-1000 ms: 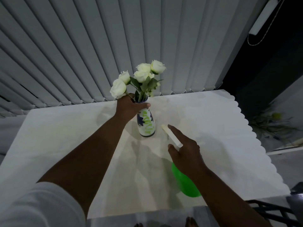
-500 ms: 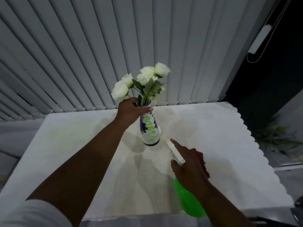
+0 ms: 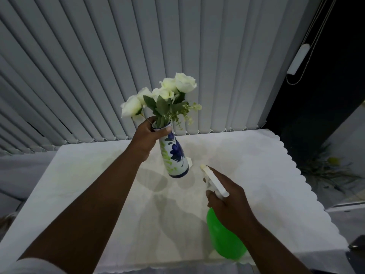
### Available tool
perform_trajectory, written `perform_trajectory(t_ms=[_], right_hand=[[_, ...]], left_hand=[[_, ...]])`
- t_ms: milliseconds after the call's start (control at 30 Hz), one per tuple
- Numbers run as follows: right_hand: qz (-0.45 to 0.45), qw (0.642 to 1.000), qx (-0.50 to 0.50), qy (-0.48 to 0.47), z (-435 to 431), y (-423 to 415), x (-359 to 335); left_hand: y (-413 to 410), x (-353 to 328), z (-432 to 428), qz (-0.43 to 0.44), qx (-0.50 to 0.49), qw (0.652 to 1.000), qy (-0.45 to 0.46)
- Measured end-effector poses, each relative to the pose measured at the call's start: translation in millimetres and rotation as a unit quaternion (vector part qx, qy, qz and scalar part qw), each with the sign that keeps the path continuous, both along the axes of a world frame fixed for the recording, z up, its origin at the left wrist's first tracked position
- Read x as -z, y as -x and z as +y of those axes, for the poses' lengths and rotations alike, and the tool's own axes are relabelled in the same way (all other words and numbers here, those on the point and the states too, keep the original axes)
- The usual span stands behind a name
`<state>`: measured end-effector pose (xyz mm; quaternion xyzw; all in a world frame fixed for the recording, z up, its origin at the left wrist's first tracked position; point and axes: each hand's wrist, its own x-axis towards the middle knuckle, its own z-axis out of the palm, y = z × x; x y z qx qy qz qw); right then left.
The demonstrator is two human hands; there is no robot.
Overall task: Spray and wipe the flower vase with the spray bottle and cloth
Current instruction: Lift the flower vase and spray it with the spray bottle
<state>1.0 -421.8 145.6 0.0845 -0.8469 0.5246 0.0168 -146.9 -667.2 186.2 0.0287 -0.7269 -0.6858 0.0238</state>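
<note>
The left hand [image 3: 147, 138] has its fingers clamped around the neck of the flower vase [image 3: 174, 155], and the vase, which a second ago seemed to stand on the table [image 3: 256, 155], is now lifted clear of it and tilted, its base swung toward the right hand while the white roses [image 3: 164, 95] lean up and away to the left. The vase's turn has brought a blue flower pattern to face the camera, where green markings showed before. The right hand [image 3: 231, 202] has its fingers closed on the white trigger head of the spray bottle [image 3: 225, 240], whose green body hangs below the hand near the front edge of the table; the nozzle points at the lower body of the vase and lies just beside it, not touching. Half a second ago a red cloth showed behind the right hand; it cannot be seen now. The vertical blinds [image 3: 138, 56] fill more of the view than earlier, since the camera has tipped up.
</note>
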Motion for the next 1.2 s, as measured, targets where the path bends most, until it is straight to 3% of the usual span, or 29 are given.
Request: perform_trajectory(t_ms=[167, 367, 500, 633, 933, 1200], right_hand=[[-0.022, 1.0, 0.007, -0.004, 0, 7, -10], [-0.031, 0.999, -0.023, -0.005, 1, 9, -19], [-0.034, 0.998, -0.039, 0.023, 2, 13, -27], [-0.028, 0.998, -0.05, 0.041, 1, 15, -34], [-0.082, 0.995, -0.05, 0.015, 13, 2, -20], [-0.072, 0.996, -0.04, 0.027, 16, 2, -23]], left_hand=[[-3, -10, 3, 0.013, -0.008, 0.999, 0.047], [-11, -13, 2, -0.017, -0.006, 1.0, 0.013], [-16, -11, -3, -0.016, 0.049, 0.998, -0.044], [-17, -14, -13, -0.015, 0.107, 0.994, -0.011], [-21, -20, -25, -0.013, 0.14, 0.99, -0.019], [-19, -18, -38, -0.025, 0.159, 0.987, -0.01]])
